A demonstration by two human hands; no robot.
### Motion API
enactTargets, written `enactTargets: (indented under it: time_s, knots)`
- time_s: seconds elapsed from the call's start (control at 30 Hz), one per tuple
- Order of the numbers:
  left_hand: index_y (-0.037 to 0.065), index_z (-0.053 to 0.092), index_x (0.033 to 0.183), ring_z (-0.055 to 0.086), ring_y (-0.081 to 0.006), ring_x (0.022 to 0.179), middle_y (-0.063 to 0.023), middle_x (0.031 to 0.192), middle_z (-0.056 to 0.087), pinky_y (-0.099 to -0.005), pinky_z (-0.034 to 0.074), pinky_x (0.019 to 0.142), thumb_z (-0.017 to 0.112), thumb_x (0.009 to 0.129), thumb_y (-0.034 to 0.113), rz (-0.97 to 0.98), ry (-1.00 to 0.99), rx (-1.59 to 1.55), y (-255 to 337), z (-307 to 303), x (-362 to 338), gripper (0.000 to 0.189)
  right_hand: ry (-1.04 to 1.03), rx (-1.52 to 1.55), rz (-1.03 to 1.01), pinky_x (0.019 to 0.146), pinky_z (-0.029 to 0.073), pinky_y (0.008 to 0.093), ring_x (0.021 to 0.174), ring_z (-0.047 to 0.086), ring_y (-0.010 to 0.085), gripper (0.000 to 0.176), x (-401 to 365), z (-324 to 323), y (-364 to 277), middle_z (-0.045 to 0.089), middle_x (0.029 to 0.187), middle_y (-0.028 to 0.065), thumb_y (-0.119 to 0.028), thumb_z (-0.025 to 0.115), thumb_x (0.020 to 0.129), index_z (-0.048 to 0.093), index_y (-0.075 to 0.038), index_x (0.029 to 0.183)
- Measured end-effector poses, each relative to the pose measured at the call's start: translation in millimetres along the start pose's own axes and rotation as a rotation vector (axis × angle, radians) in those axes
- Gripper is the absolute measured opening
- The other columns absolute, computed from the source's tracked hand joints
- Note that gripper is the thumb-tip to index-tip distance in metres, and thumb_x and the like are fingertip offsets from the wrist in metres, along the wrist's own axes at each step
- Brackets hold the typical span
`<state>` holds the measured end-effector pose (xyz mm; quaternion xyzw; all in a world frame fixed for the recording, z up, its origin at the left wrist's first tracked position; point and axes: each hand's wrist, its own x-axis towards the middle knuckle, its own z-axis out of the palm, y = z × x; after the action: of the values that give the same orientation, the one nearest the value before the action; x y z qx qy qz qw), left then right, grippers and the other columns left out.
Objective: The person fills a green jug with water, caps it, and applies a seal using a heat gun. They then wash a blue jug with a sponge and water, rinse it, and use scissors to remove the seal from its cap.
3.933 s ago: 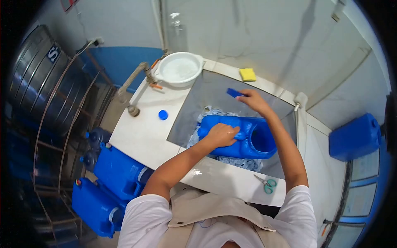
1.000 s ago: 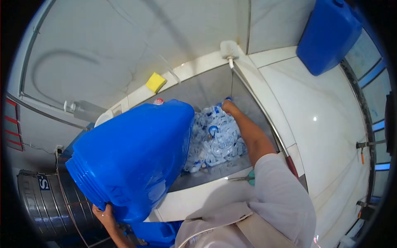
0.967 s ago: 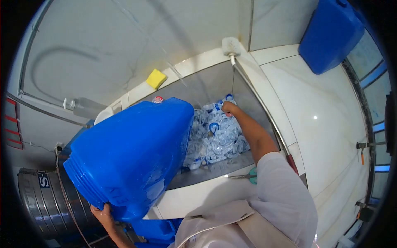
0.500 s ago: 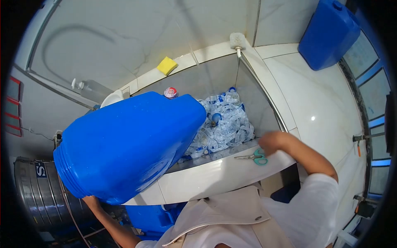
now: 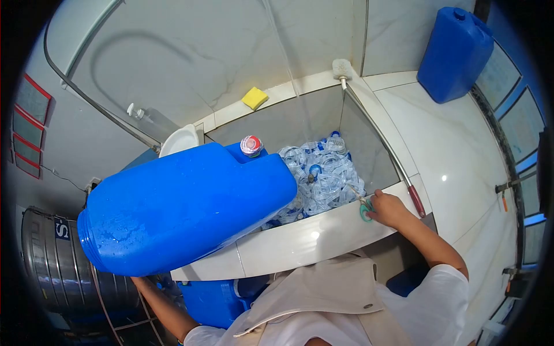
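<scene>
Big blue plastic jerrycan [image 5: 184, 207] lies tipped on its side across the front edge of the white stone surface [image 5: 300, 245], its red-and-white capped neck [image 5: 251, 146] pointing over the grey sunken sink [image 5: 277, 124]. From where I stand it looks stiff-walled, bulky and awkward rather than fragile. Water beads on its ribbed base, so I'd judge it slippery, best taken under that base and at the moulded shoulder by the neck. The person's left hand [image 5: 140, 281] is tucked beneath the base, and I cannot tell how its fingers sit. The right hand [image 5: 388, 209] rests on the teal-handled scissors [image 5: 363, 209] at the sink's rim, fingers bent onto the handle, though whether they have closed on it I cannot tell. A heap of clear plastic wrappers [image 5: 323, 176] fills the sink. Beyond are a yellow sponge [image 5: 254, 98] and a second blue jerrycan [image 5: 455, 55].
</scene>
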<state>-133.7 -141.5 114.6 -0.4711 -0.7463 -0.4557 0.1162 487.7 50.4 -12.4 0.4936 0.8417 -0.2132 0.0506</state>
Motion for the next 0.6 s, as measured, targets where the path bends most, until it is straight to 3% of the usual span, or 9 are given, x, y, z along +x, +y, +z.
enactTargets:
  time_s: [0.1, 0.17, 0.23, 0.3, 0.4, 0.47, 0.6]
  knots:
    - [-0.002, 0.05, 0.119, 0.049, -0.028, 0.113, -0.02, 0.121, 0.052, -0.0398, 0.037, 0.097, 0.068, 0.076, 0.025, 0.002, 0.011, -0.016, 0, -4, 1, 0.054, -0.083, -0.074, 0.045, 0.071, 0.05, 0.0438, 0.08, 0.061, 0.0369, 0.032, 16, -13, -3, 0.058, 0.099, 0.0226, -0.022, 0.067, 0.075, 0.056, 0.001, 0.095]
    - [-0.002, 0.051, 0.119, 0.05, -0.0279, 0.113, -0.02, 0.121, 0.052, -0.0398, 0.037, 0.097, 0.068, 0.076, 0.025, 0.002, 0.014, -0.025, 0, -4, 1, 0.054, 0.033, -0.002, -0.131, 0.069, 0.048, 0.044, 0.076, 0.061, 0.035, 0.031, 43, -39, 4, 0.058, 0.097, 0.0204, -0.022, 0.067, 0.076, 0.055, -0.001, 0.096]
    - [-0.002, 0.051, 0.118, 0.05, -0.0279, 0.113, -0.02, 0.12, 0.052, -0.0397, 0.037, 0.096, 0.068, 0.076, 0.024, 0.004, 0.016, -0.035, 1, -4, 2, 0.053, -0.039, 0.183, -0.104, 0.071, 0.047, 0.0431, 0.081, 0.059, 0.0341, 0.029, 51, -113, -33, 0.058, 0.096, 0.0179, -0.018, 0.066, 0.077, 0.055, -0.001, 0.099]
    - [-0.002, 0.051, 0.118, 0.05, -0.0278, 0.112, -0.0199, 0.12, 0.052, -0.0397, 0.037, 0.096, 0.068, 0.076, 0.024, 0.004, 0.019, -0.045, 1, -4, 3, 0.053, 0.361, 0.076, -0.527, 0.074, 0.046, 0.041, 0.086, 0.057, 0.0323, 0.026, 76, -132, -36, 0.056, 0.096, 0.0148, -0.011, 0.063, 0.079, 0.053, -0.001, 0.101]
    - [-0.002, 0.051, 0.118, 0.05, -0.0277, 0.112, -0.0199, 0.119, 0.052, -0.0396, 0.038, 0.096, 0.068, 0.076, 0.024, 0.003, 0.021, -0.05, 1, -4, 4, 0.052, 0.42, -0.037, -0.547, 0.076, 0.046, 0.0385, 0.091, 0.055, 0.0295, 0.027, 99, -170, -69, 0.054, 0.096, 0.0117, -0.009, 0.063, 0.078, 0.052, -0.002, 0.102]
    - [-0.002, 0.051, 0.117, 0.05, -0.0276, 0.112, -0.0198, 0.119, 0.053, -0.0396, 0.038, 0.096, 0.067, 0.076, 0.024, 0.0, 0.025, -0.048, 1, -6, 4, 0.052, 0.619, -0.233, -0.72, 0.076, 0.048, 0.0368, 0.089, 0.055, 0.0263, 0.029, 111, -186, -87, 0.053, 0.095, 0.0085, -0.009, 0.066, 0.075, 0.053, -0.003, 0.1]
    - [-0.002, 0.051, 0.117, 0.05, -0.0275, 0.111, -0.0197, 0.119, 0.053, -0.0395, 0.038, 0.095, 0.067, 0.076, 0.024, -0.001, 0.027, -0.039, 1, -8, 5, 0.051, 0.646, -0.411, -0.776, 0.076, 0.049, 0.0335, 0.089, 0.054, 0.0221, 0.026, 123, -211, -117, 0.053, 0.095, 0.0057, -0.01, 0.066, 0.073, 0.055, -0.003, 0.096]
